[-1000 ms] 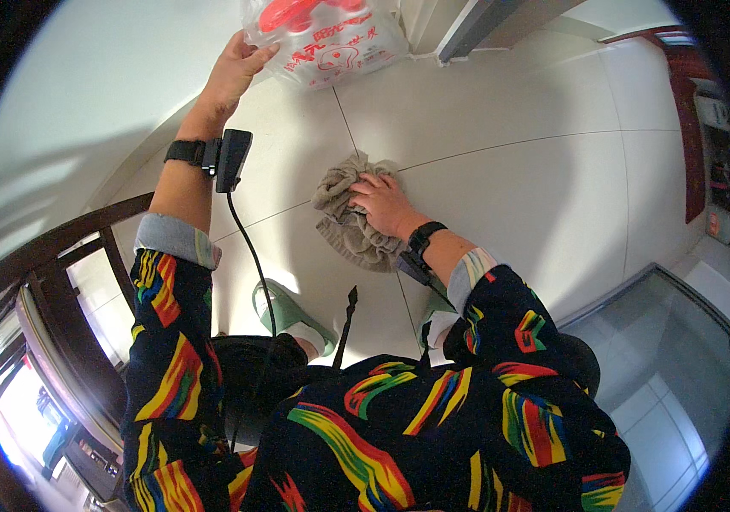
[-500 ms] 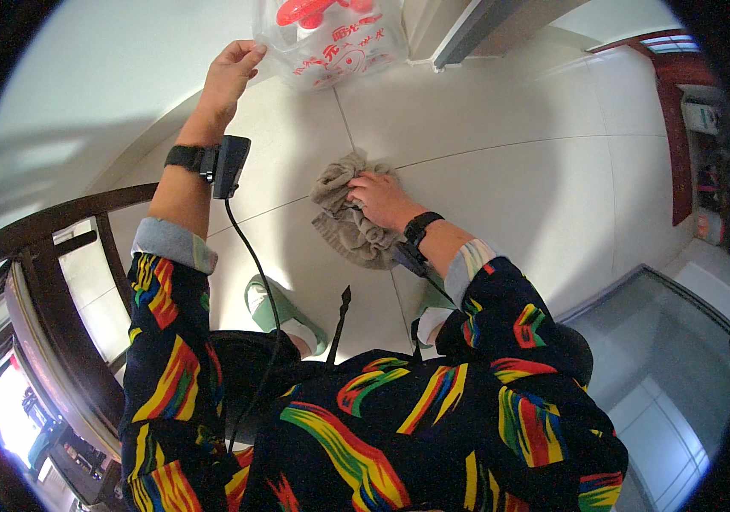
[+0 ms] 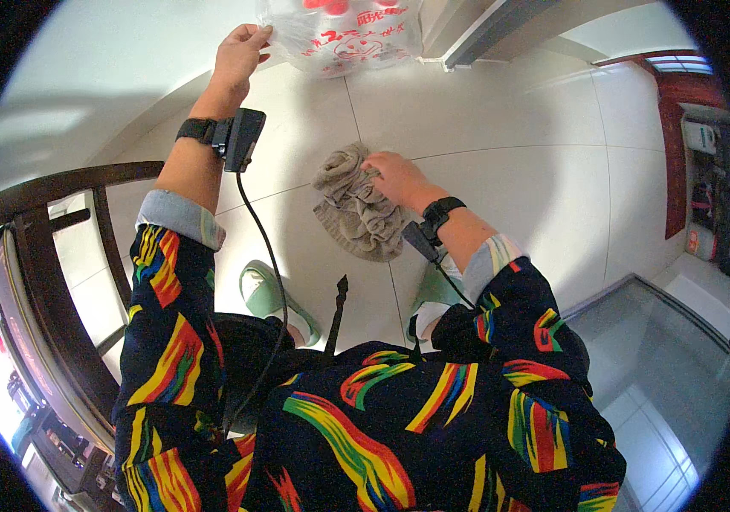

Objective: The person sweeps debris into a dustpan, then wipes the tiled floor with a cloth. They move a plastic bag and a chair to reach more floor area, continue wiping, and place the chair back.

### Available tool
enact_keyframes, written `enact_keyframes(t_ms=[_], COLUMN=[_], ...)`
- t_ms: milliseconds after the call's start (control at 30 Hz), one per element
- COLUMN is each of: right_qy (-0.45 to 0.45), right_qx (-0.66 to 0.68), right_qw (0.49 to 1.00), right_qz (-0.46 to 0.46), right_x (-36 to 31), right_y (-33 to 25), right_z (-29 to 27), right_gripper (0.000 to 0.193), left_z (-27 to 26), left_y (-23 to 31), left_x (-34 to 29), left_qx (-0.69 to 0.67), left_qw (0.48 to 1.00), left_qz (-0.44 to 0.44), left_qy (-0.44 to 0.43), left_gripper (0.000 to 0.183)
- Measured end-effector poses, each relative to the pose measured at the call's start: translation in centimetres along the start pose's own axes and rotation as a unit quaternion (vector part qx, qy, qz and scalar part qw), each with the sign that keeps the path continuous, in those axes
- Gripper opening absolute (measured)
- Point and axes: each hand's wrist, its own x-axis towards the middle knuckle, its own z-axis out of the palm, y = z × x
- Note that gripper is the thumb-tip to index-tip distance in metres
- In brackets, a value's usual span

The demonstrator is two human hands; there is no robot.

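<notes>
At the far left of the floor, my left hand [image 3: 241,58] pinches the edge of a clear plastic bag [image 3: 356,53] with red print. Something red shows inside the bag, cut off by the top of the view. A crumpled grey-brown cloth [image 3: 356,213] lies on the tiles in front of my feet. My right hand [image 3: 396,177] is at the cloth's upper right side, its fingers curled against the fabric. The thumb of that hand is mostly hidden.
Pale floor tiles [image 3: 501,188] surround the cloth. A dark wooden frame [image 3: 49,264] stands at the left, beside a white wall. Glass-topped furniture [image 3: 646,375] is at the lower right, and a red-framed shelf [image 3: 674,162] at the far right. Green slippers [image 3: 261,290] are on my feet.
My right hand has shifted slightly right and away from me, from lying over the cloth to its upper right side with curled fingers. My left hand still pinches the bag.
</notes>
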Motion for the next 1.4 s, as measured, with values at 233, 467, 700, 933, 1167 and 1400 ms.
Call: enact_keyframes(t_ms=[233, 467, 700, 933, 1167, 1400], right_qy=[0.025, 0.33, 0.524, 0.383, 0.429, 0.268], right_qx=[0.076, 0.183, -0.012, -0.06, 0.071, 0.164], right_qw=[0.994, 0.924, 0.848, 0.918, 0.894, 0.938], right_qz=[0.076, 0.07, -0.074, 0.078, 0.104, 0.148], right_x=[0.7, 5.3, 9.0, 11.0, 7.6, 4.2], right_y=[2.1, 0.2, -7.9, -7.4, -2.7, -0.2], right_z=[-1.8, -13.4, -24.6, -26.2, -24.5, -23.3], right_gripper=[0.032, 0.036, 0.041, 0.045, 0.034, 0.036], left_z=[0.1, -0.1, 0.2, 0.7, 1.4, 1.2], left_y=[-0.5, 0.5, 0.3, 0.1, 1.0, -0.4], left_x=[-1.0, -1.5, -1.6, -2.9, -5.0, -5.3], left_qx=[0.046, 0.166, 0.195, 0.261, 0.29, 0.321], left_qw=[0.998, 0.977, 0.972, 0.946, 0.933, 0.912], left_qz=[-0.013, -0.04, -0.01, 0.087, 0.091, 0.117], left_qy=[-0.044, -0.128, -0.134, -0.168, -0.192, -0.226], left_gripper=[0.013, 0.013, 0.014, 0.014, 0.013, 0.013])
